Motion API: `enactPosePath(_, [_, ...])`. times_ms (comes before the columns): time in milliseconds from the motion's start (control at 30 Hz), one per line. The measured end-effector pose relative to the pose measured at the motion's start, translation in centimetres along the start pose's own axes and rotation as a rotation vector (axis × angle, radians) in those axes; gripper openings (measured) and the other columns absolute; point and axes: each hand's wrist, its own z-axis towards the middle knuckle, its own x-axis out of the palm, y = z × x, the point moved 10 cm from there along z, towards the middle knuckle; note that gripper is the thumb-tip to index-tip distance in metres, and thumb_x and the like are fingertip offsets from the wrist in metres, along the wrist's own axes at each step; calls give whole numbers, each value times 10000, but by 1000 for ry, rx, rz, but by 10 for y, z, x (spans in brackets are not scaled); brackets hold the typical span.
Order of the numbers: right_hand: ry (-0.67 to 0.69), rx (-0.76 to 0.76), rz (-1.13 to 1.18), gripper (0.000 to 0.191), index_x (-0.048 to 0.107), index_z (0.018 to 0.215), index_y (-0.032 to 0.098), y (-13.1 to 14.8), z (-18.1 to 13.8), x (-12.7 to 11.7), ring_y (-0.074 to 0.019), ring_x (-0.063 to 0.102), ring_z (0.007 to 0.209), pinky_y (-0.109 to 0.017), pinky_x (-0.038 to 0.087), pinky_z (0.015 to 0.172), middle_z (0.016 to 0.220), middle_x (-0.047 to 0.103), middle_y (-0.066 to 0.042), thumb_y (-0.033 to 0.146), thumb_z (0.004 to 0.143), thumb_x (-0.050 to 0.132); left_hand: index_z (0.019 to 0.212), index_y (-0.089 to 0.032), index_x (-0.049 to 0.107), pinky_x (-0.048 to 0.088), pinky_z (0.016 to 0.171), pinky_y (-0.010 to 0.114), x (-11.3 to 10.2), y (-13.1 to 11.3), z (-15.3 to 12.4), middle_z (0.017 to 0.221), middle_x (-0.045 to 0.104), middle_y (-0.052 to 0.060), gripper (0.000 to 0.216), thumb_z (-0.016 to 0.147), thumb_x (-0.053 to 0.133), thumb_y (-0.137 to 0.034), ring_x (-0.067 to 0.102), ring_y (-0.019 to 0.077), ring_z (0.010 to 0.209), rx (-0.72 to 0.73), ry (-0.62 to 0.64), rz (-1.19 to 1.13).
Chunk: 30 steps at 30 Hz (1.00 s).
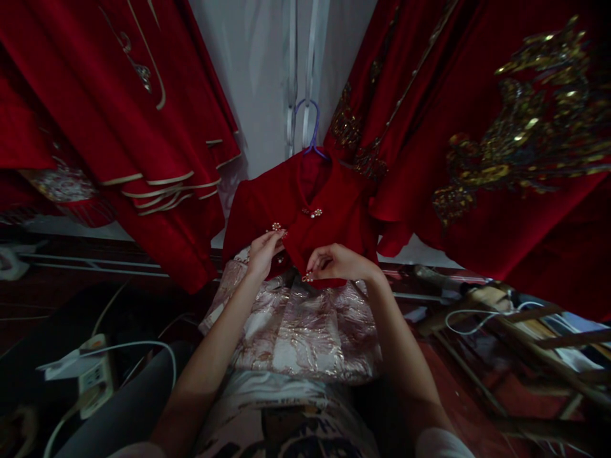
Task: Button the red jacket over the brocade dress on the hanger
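A small red jacket (334,210) hangs on a purple hanger (312,130) in front of me, above a pale pink and gold brocade skirt (296,331). My left hand (264,251) pinches the jacket's front edge beside a pearl clasp (277,227). My right hand (337,262) is closed on the lower front edge, with a small pearl fastening (307,277) at its fingertips. Another pearl clasp (316,213) sits higher on the chest.
Large red garments with cream trim (143,127) hang at the left, and red garments with gold embroidery (525,140) at the right. A white power strip with cables (93,378) lies low left. Wooden pieces and a white cable (501,318) lie at the right.
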Motion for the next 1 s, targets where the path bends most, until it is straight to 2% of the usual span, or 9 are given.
enactPosePath(100, [46, 9, -23, 221, 684, 872, 148, -1, -4, 2, -113, 640, 717, -239, 505, 679, 801, 709, -29, 294, 709, 724, 803, -156, 673, 486, 617, 231, 23, -11, 0, 824, 703, 39, 333, 727, 682, -480, 628, 135, 703, 37, 102, 159])
enactPosePath(167, [103, 36, -41, 241, 695, 882, 142, -4, -9, 4, -112, 640, 703, -231, 502, 663, 790, 709, -28, 295, 699, 729, 837, -165, 667, 488, 643, 233, 44, -35, -1, 832, 683, 35, 302, 779, 645, -461, 619, 137, 729, 221, 178, 301])
enactPosePath(267, [205, 98, -33, 264, 702, 901, 134, -12, -15, 10, -123, 656, 714, -236, 506, 666, 799, 720, -38, 291, 691, 730, 1017, -199, 657, 499, 698, 245, 79, -73, -11, 1014, 632, 64, 253, 836, 607, -367, 598, 158, 857, 559, 269, 599])
enactPosePath(367, [239, 129, -14, 264, 699, 914, 130, -16, -18, 11, -127, 666, 724, -240, 511, 677, 805, 726, -45, 283, 700, 721, 1118, -225, 638, 501, 795, 332, 107, -93, -19, 1096, 549, 98, 289, 852, 590, -327, 530, 233, 1013, 804, 275, 1004])
enactPosePath(433, [231, 127, -24, 274, 698, 919, 128, -16, -19, 10, -124, 664, 717, -238, 510, 675, 805, 726, -46, 289, 699, 725, 1118, -199, 638, 461, 894, 427, 120, -98, -20, 1082, 522, 121, 302, 847, 600, -327, 476, 292, 1088, 907, 265, 1224])
enactPosePath(600, [204, 115, -27, 281, 697, 927, 129, -17, -21, 4, -125, 665, 725, -237, 510, 672, 813, 727, -51, 299, 706, 727, 945, -132, 662, 377, 943, 546, 134, -100, -9, 1128, 490, 177, 248, 859, 581, -350, 427, 370, 1152, 976, 314, 1443])
enactPosePath(800, [187, 108, -7, 316, 694, 954, 134, -17, -25, -5, -117, 653, 738, -224, 497, 671, 820, 718, -47, 346, 723, 730, 897, -198, 689, 206, 1077, 571, 146, -106, -10, 1290, 489, 110, 168, 817, 651, -340, 412, 303, 1236, 1053, 617, 1390])
enactPosePath(900, [152, 119, -7, 343, 689, 953, 135, -18, -27, -11, -114, 641, 725, -216, 481, 644, 799, 707, -38, 377, 714, 740, 889, -220, 694, 77, 1132, 576, 147, -110, -10, 1189, 581, 61, 132, 792, 668, -305, 476, 255, 1194, 986, 707, 1281])
enactPosePath(1000, [143, 127, 6, 341, 682, 956, 140, -18, -29, -13, -104, 628, 705, -207, 461, 618, 788, 699, -29, 385, 724, 735, 876, -232, 696, 28, 1151, 574, 148, -112, -9, 1001, 650, 28, 121, 766, 672, -276, 551, 226, 1093, 903, 757, 1172])
